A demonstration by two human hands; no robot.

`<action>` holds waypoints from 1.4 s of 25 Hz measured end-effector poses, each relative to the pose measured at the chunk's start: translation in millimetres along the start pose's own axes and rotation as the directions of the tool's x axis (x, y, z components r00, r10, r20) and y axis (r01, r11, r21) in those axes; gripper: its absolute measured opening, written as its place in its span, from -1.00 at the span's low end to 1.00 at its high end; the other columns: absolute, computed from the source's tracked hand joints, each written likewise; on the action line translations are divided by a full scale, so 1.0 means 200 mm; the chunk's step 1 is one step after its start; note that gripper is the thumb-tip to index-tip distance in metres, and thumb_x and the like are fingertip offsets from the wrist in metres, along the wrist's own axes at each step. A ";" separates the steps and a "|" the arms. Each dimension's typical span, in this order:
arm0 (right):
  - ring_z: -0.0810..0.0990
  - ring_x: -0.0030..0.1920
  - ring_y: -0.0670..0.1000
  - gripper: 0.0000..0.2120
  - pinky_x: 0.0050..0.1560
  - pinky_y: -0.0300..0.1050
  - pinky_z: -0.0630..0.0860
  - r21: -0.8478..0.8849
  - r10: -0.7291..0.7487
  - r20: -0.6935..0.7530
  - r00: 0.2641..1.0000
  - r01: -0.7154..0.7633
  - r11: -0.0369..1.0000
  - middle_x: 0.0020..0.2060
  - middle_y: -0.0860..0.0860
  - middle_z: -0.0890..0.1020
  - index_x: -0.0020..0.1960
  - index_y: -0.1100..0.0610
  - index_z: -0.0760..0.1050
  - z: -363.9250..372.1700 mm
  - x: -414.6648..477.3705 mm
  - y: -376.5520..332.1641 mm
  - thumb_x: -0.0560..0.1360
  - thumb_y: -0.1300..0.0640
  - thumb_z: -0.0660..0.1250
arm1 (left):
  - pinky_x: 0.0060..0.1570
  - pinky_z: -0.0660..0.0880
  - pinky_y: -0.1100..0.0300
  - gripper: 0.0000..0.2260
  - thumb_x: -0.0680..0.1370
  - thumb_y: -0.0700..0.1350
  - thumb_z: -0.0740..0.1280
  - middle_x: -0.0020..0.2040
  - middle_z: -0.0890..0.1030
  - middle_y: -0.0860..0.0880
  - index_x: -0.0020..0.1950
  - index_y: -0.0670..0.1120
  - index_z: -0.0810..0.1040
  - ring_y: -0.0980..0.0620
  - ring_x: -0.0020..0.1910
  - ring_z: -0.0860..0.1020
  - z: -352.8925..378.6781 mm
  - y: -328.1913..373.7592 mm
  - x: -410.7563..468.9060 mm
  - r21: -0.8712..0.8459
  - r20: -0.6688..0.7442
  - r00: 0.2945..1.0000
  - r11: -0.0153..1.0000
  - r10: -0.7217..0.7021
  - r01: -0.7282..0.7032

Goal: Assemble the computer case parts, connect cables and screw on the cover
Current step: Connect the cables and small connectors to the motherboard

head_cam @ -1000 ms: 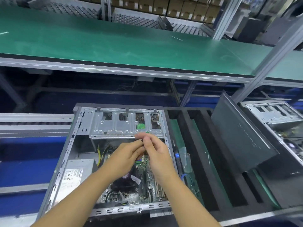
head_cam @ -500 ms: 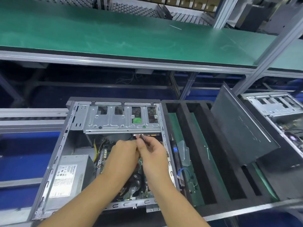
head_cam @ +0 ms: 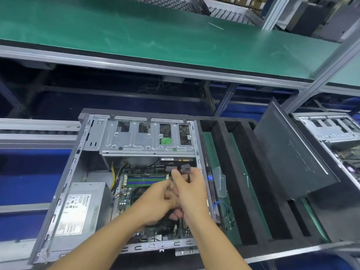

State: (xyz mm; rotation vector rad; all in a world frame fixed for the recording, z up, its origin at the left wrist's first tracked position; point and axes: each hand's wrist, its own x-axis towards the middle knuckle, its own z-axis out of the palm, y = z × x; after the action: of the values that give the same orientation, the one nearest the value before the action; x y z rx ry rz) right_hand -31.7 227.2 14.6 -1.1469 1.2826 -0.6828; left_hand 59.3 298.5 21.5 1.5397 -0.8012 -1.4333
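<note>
An open grey computer case (head_cam: 64, 184) lies on its side before me. Its silver drive cage (head_cam: 148, 139) is at the far end, a grey power supply (head_cam: 78, 213) at the left, and the motherboard (head_cam: 144, 180) in the middle. My right hand (head_cam: 191, 190) pinches a small black cable connector (head_cam: 185, 168) just below the drive cage, at the case's right wall. Close beside it, my left hand (head_cam: 157, 203) has its fingers curled over the motherboard; what they hold is hidden. The dark cover panel (head_cam: 292, 152) leans at the right.
A black foam tray (head_cam: 229, 172) with long slots sits right of the case, holding the leaning panel. A second open case (head_cam: 335, 133) is at the far right. A green-topped bench (head_cam: 155, 36) runs across above, with grey frame posts.
Both hands moved down and right inside the case, from the drive cage's lower edge to the right wall. The black connector now shows at my right fingertips.
</note>
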 end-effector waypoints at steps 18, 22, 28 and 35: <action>0.28 -0.47 -0.11 -0.64 -0.35 -0.12 0.43 0.245 0.212 -0.140 0.967 -0.173 0.954 -0.50 -0.11 0.32 -0.33 -0.06 0.53 0.13 0.10 0.08 0.60 0.17 0.19 | -0.39 0.56 0.14 -0.94 0.59 -0.31 0.25 -0.37 0.63 -0.13 -0.02 -0.24 0.52 0.00 -0.42 0.59 -0.08 -0.13 0.16 0.049 0.068 0.992 0.993 -0.110 0.107; 0.24 -0.46 -0.09 -0.66 -0.21 0.00 0.34 0.169 0.136 -0.169 0.976 -0.108 0.980 -0.51 -0.11 0.31 -0.35 -0.07 0.46 0.15 0.12 0.08 0.59 0.13 0.18 | -0.35 0.59 0.13 -0.93 0.58 -0.31 0.27 -0.34 0.64 -0.15 -0.03 -0.23 0.54 -0.02 -0.39 0.61 -0.09 -0.13 0.17 0.023 0.045 0.994 0.995 -0.102 0.101; 0.20 -0.49 -0.10 -0.61 -0.40 -0.16 0.23 0.062 0.049 -0.246 0.968 -0.034 0.997 -0.54 -0.15 0.26 -0.40 -0.05 0.31 0.15 0.14 0.09 0.61 0.14 0.15 | -0.32 0.58 0.12 -0.92 0.60 -0.31 0.24 -0.33 0.64 -0.18 -0.03 -0.24 0.53 -0.04 -0.37 0.61 -0.08 -0.13 0.16 0.009 0.033 0.996 0.996 -0.084 0.084; 0.19 -0.46 -0.09 -0.66 -0.40 -0.14 0.19 -0.043 -0.021 -0.302 0.953 0.008 0.999 -0.54 -0.15 0.24 -0.32 0.07 0.23 0.16 0.15 0.08 0.62 0.15 0.16 | -0.25 0.63 0.06 -0.92 0.60 -0.33 0.24 -0.29 0.64 -0.20 -0.01 -0.26 0.53 -0.08 -0.32 0.61 -0.06 -0.12 0.17 0.002 0.023 0.998 0.998 -0.065 0.065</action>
State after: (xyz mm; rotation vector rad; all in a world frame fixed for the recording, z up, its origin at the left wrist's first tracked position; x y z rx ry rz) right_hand 1.2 214.4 -14.6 -1.1148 1.5533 -0.8718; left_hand 73.4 280.9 -16.0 1.5656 -0.7711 -1.5004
